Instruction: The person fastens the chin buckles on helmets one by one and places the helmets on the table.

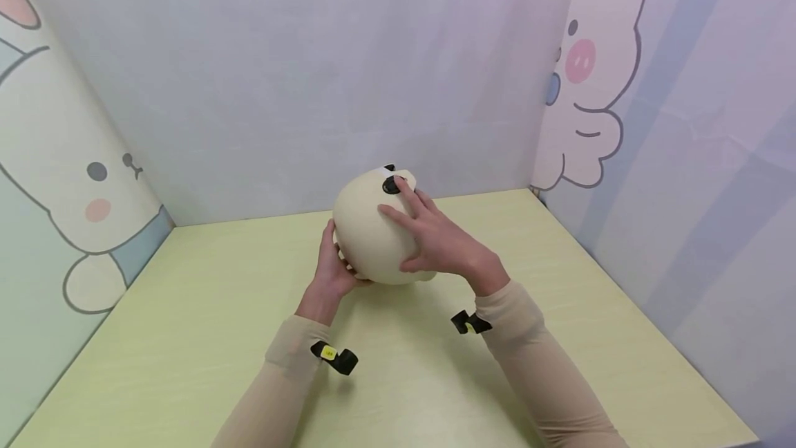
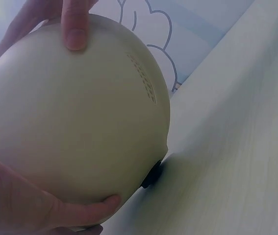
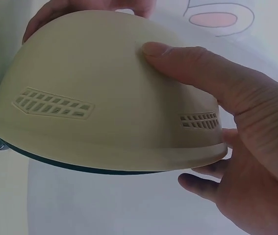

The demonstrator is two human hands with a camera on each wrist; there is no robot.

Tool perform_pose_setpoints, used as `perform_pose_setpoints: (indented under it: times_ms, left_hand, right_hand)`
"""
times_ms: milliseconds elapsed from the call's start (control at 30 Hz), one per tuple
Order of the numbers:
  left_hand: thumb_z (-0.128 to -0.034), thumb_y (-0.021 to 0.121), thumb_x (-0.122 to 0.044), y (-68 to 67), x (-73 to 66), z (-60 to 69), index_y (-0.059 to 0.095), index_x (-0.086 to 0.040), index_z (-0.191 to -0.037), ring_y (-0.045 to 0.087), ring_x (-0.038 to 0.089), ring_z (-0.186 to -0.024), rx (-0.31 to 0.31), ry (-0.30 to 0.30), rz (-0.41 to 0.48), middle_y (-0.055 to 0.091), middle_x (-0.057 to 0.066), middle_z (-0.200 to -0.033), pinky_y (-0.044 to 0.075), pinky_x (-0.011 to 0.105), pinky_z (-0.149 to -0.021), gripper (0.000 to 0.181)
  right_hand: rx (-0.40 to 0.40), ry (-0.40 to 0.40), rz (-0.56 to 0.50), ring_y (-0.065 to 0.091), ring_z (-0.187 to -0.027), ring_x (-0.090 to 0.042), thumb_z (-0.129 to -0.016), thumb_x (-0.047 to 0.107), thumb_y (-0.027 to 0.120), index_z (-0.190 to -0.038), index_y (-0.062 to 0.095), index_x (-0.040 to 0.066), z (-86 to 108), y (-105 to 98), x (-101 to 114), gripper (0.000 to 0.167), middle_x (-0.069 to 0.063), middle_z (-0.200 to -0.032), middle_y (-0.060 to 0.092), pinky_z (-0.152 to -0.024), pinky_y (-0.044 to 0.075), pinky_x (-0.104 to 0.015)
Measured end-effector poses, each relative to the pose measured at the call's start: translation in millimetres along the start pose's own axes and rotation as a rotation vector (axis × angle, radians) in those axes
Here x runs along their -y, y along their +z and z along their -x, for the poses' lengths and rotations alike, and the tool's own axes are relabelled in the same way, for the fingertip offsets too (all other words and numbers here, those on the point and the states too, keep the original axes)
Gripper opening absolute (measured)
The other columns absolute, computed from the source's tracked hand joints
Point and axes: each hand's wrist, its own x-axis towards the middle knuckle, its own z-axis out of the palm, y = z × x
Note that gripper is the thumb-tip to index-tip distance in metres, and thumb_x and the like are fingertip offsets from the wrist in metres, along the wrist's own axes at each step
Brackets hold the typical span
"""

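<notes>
A cream helmet [image 1: 367, 227] with a smooth rounded shell is tilted over the table, between both hands. Black round fittings [image 1: 392, 185] show near its upper edge in the head view. My left hand [image 1: 329, 269] holds its left side from below, the thumb along the shell. On the other side my right hand [image 1: 443, 237] grips it with spread fingers; in the right wrist view the thumb presses the shell and other fingers reach behind the rim. Slotted vents [image 3: 55, 104] mark the shell. Whether the helmet touches the table cannot be told.
A pale yellow-green table [image 1: 205, 310] lies under the arms. Behind it rises a plain light curtain [image 1: 298, 88], and panels with cartoon animals [image 1: 93, 206] stand at the left and right. Each sleeve has a black strap piece [image 1: 470, 323] at the wrist.
</notes>
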Motion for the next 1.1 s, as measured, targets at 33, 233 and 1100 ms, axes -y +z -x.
perform_pose_setpoints:
  times_ms: [33,233,1100]
  left_hand:
    - [-0.0871,0.052,-0.075,0.1,0.0,0.2,0.010,-0.022,-0.159,0.022,0.046,-0.141,-0.002,-0.003,0.002,0.019,0.020,-0.158,0.014,0.072,-0.109,0.099]
    - [-0.0848,0.056,-0.074,1.5,0.1,-0.8,0.011,-0.011,-0.155,0.026,0.043,-0.139,-0.006,-0.014,0.006,0.023,0.019,-0.155,0.019,0.071,-0.108,0.105]
    - [-0.0876,0.053,-0.074,-3.6,-2.3,-3.5,0.006,-0.015,-0.155,0.013,0.048,-0.146,0.044,-0.054,0.118,0.009,0.024,-0.159,0.005,0.077,-0.107,0.101]
  right_hand:
    - [-0.002,-0.005,0.004,0.017,-0.145,-0.045,-0.069,0.027,0.093,-0.153,0.040,0.017,-0.4,0.1,-0.2,0.100,-0.011,-0.167,-0.003,-0.105,0.041,-0.053]
    - [-0.012,-0.024,0.057,0.016,-0.143,-0.055,-0.064,0.032,0.095,-0.154,0.033,0.014,-1.8,1.4,-1.6,0.111,-0.014,-0.166,0.002,-0.108,0.034,-0.060]
    - [-0.033,-0.084,0.144,0.015,-0.147,-0.045,-0.065,0.036,0.095,-0.154,0.039,0.015,-3.5,7.1,1.3,0.107,-0.012,-0.165,0.016,-0.116,0.018,-0.060]
